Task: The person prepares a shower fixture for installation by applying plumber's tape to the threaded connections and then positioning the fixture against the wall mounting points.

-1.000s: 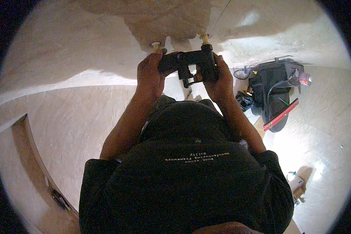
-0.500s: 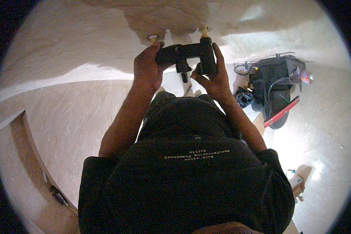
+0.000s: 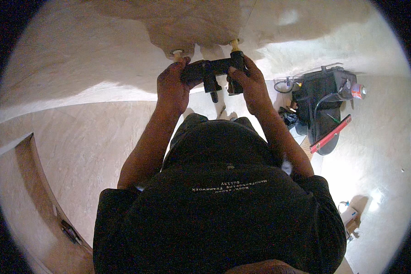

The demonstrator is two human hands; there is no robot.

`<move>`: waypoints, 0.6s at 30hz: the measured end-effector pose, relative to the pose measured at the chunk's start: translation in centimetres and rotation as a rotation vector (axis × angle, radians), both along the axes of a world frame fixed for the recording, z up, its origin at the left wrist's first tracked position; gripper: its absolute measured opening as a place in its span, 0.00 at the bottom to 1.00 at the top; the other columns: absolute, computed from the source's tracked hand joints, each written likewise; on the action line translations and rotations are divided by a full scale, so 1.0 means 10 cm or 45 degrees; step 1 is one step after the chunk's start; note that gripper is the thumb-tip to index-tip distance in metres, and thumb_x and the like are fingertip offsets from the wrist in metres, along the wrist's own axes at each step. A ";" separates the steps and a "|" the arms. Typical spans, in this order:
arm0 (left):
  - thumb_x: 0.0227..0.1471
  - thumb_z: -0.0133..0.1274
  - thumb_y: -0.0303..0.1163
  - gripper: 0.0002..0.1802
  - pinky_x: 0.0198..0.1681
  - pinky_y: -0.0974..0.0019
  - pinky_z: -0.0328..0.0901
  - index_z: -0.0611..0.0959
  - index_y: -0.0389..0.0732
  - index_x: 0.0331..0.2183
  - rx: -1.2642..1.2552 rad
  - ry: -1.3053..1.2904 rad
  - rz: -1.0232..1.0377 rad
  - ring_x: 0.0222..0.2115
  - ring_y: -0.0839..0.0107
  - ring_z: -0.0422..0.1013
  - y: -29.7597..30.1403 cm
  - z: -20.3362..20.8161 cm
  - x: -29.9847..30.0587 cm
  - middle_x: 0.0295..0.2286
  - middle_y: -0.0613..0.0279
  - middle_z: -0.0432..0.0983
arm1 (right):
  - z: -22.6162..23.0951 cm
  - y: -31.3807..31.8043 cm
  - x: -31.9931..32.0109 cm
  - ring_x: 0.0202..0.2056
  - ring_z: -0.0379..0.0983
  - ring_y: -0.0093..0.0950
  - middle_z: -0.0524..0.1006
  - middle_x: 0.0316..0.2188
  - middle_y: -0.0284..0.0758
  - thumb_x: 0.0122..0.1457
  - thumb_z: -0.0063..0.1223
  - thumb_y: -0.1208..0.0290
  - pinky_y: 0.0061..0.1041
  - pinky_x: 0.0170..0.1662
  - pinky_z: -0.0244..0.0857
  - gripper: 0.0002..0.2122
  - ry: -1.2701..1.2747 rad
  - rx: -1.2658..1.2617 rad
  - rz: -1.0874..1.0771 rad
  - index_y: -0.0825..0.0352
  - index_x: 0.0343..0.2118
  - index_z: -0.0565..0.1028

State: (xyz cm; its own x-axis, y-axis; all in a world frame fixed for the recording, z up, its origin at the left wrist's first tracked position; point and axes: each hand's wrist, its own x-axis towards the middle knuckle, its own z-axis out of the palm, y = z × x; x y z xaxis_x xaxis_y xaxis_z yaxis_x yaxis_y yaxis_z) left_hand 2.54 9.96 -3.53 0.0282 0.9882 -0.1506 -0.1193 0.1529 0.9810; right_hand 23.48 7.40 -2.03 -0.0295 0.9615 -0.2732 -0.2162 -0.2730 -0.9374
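A black mixer tap [image 3: 219, 67] is held level between my two hands, close to the stone-look wall. My left hand [image 3: 172, 89] is closed around its left end. My right hand [image 3: 256, 89] grips the right end, with the thumb on the front of the body. Two brass-coloured fittings come out of the wall: the left fitting [image 3: 177, 55] is by my left fingertips, and the right fitting [image 3: 234, 44] meets the tap's right end. Whether the left end touches its fitting is hidden by my fingers. A short black spout or lever points down from the tap's middle.
To the right stands a bulky black toilet-like fixture [image 3: 322, 107], with a red spirit level [image 3: 331, 134] across it and a canister [image 3: 358, 91] on top. A small white box [image 3: 349, 214] lies at lower right. Dark small items [image 3: 71, 232] rest on a ledge at left.
The right hand has shifted its hold, its thumb now up on the tap's front. The tap sits slightly lower and further left in view, as the whole view has shifted a little.
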 end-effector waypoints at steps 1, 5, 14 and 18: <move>0.61 0.47 0.34 0.18 0.43 0.54 0.76 0.74 0.25 0.43 0.321 0.587 -0.171 0.38 0.56 0.78 0.00 -0.04 -0.03 0.38 0.46 0.76 | 0.01 -0.01 -0.02 0.34 0.74 0.24 0.76 0.35 0.35 0.62 0.55 0.68 0.25 0.38 0.69 0.23 -0.045 0.001 -0.012 0.70 0.58 0.66; 0.62 0.48 0.36 0.19 0.44 0.56 0.75 0.75 0.27 0.42 -0.157 -0.407 0.045 0.37 0.58 0.78 0.04 -0.05 0.02 0.36 0.47 0.78 | 0.00 0.06 0.04 0.32 0.74 0.24 0.76 0.32 0.35 0.62 0.56 0.66 0.25 0.35 0.71 0.21 -0.012 -0.076 -0.007 0.69 0.55 0.68; 0.67 0.41 0.44 0.25 0.43 0.63 0.75 0.75 0.28 0.45 -0.168 -0.321 0.016 0.39 0.63 0.78 0.04 -0.08 0.02 0.39 0.48 0.80 | -0.09 0.11 0.01 0.23 0.73 0.21 0.76 0.25 0.34 0.65 0.53 0.60 0.23 0.25 0.71 0.19 0.100 -0.070 -0.070 0.67 0.54 0.70; 0.66 0.42 0.47 0.27 0.45 0.62 0.75 0.74 0.28 0.47 -0.284 -0.409 0.086 0.40 0.62 0.78 0.03 0.03 0.07 0.40 0.47 0.79 | -0.09 0.12 0.04 0.22 0.72 0.22 0.76 0.25 0.33 0.66 0.48 0.56 0.23 0.25 0.71 0.20 0.074 -0.119 -0.057 0.67 0.52 0.71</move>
State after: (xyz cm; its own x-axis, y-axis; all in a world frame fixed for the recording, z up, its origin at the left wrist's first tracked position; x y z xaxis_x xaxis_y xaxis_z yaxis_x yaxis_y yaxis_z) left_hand 3.28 10.31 -3.23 0.0450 0.9334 -0.3560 -0.4317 0.3395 0.8356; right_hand 23.91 8.63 -2.92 -0.0054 0.9325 -0.3611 -0.2832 -0.3478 -0.8938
